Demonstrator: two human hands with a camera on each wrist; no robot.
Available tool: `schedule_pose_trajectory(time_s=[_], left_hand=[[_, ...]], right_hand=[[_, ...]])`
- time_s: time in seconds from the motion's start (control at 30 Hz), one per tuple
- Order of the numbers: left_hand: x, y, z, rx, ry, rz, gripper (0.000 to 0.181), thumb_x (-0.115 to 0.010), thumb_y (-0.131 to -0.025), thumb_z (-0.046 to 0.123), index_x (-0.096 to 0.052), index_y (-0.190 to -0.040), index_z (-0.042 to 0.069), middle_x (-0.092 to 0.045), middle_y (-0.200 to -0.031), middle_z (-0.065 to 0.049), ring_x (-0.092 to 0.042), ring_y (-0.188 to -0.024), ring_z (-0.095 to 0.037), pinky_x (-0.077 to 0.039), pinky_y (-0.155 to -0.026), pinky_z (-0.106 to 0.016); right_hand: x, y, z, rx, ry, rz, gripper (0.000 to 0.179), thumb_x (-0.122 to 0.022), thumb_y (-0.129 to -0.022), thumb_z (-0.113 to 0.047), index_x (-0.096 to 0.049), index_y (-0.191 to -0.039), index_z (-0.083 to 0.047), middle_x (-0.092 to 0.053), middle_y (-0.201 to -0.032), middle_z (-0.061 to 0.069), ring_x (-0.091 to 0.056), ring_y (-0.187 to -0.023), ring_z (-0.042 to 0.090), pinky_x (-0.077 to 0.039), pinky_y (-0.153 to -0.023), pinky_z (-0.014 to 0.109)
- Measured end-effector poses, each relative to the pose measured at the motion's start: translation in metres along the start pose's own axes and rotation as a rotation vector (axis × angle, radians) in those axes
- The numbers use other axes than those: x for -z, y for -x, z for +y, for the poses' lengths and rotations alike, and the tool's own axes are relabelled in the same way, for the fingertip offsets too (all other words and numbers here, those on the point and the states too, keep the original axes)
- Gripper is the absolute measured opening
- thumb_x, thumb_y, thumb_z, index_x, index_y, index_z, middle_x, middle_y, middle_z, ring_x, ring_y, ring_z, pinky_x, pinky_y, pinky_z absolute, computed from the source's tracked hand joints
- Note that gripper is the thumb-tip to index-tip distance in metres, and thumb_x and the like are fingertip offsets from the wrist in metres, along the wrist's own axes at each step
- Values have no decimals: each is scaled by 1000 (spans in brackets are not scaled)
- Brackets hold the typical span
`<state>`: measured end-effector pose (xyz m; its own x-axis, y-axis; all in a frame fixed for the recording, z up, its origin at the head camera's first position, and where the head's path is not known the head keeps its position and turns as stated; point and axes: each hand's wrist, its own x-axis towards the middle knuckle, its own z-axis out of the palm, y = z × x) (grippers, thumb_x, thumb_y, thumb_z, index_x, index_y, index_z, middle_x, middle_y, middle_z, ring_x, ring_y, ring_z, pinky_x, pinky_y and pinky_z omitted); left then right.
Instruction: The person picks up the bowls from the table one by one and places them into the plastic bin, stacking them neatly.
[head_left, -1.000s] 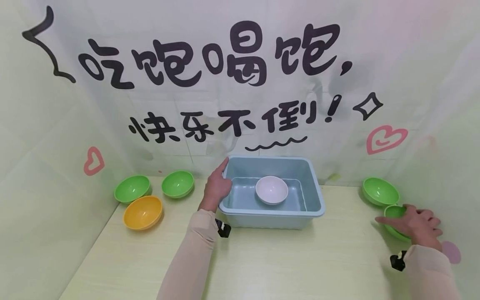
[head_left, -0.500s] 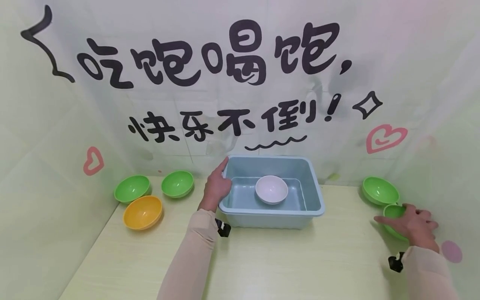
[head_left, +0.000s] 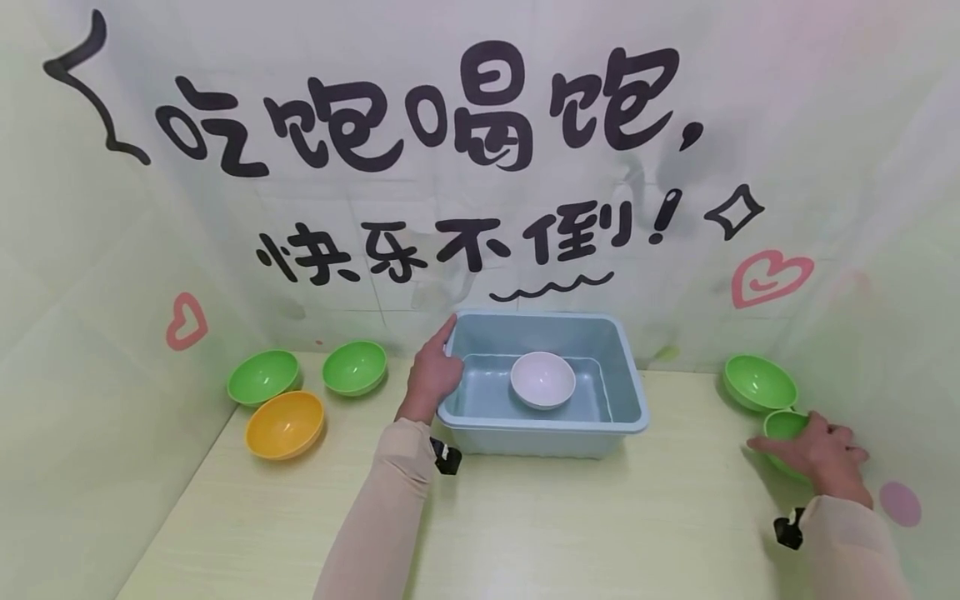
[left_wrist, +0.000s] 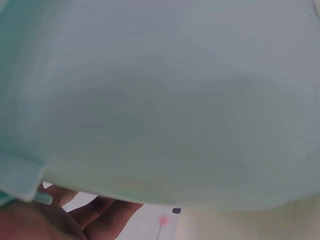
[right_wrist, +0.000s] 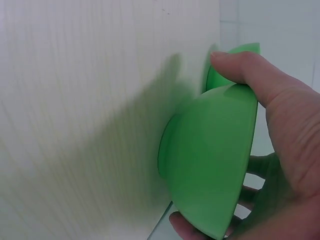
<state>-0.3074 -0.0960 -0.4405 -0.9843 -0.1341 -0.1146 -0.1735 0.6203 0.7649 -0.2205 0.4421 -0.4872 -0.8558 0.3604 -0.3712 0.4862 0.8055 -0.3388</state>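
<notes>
Narrowing slightly, the right hand (head_left: 821, 457) grips the nearer green bowl (head_left: 784, 425) — unlifted, by the table's (head_left: 540, 525) right edge. The left hand (head_left: 433, 377) holds the blue tub (head_left: 540, 427).

Glossy plastic bowls (right_wrist: 210, 155), smooth plastic tub (head_left: 536, 442)

Pale table (head_left: 585, 525): blue bin (head_left: 532, 442), 4 green bowls (head_left: 760, 385), 1 orange bowl (head_left: 285, 427) directly on top.

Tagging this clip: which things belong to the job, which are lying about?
In the job, likely:
blue tub, held by left hand
white bowl inside it
front-right green bowl, right hand around it

Lying about, apparently:
orange bowl
far-left green bowl
green bowl nearest left hand
back-right green bowl
</notes>
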Motion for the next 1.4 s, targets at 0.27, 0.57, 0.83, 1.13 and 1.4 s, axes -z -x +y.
schedule_pose_trajectory(time_s=[0.27,0.57,0.83,1.13,1.4], left_hand=[[1,0,-1,-1,4,-14,81,-45,-90,7,-26,-161,40,-39,-165,-6,-59,-112,-32,-44,-72,-36],[0,-2,-3,13,12,-15,81,-45,-89,7,-27,-161,41,-41,-164,-5,-59,-93,-30,-40,-61,-33],[2,-2,-1,26,0,-17,82,-45,-89,6,-26,-161,42,-41,-164,-5,-54,-78,-26,-38,-58,-33],[3,-1,1,28,-1,-16,82,-45,-89,7,-26,-161,42,-40,-165,-4,-58,-85,-28,-39,-58,-33],[2,-3,1,42,3,-27,83,-44,-89,6,-26,-160,44,-39,-165,-3,-47,-65,-22,-38,-55,-32]], right_hand=[[-2,-2,3,-5,-25,15,141,-72,-76,-71,7,-153,16,2,-140,59,-10,-120,76,-37,-89,78],[0,4,-1,-19,-5,5,139,-69,-79,-73,5,-151,21,-3,-136,60,-15,-118,76,-37,-92,77],[6,8,-4,-1,-24,-22,140,-65,-80,-77,5,-151,21,-2,-137,61,-14,-119,78,-37,-89,79],[13,13,-12,8,-24,31,139,-60,-80,-82,1,-152,20,-6,-138,60,-18,-117,76,-39,-85,78],[28,15,-14,63,-19,86,136,-60,-82,-79,0,-151,22,-9,-135,61,-21,-112,77,-39,-80,77]])
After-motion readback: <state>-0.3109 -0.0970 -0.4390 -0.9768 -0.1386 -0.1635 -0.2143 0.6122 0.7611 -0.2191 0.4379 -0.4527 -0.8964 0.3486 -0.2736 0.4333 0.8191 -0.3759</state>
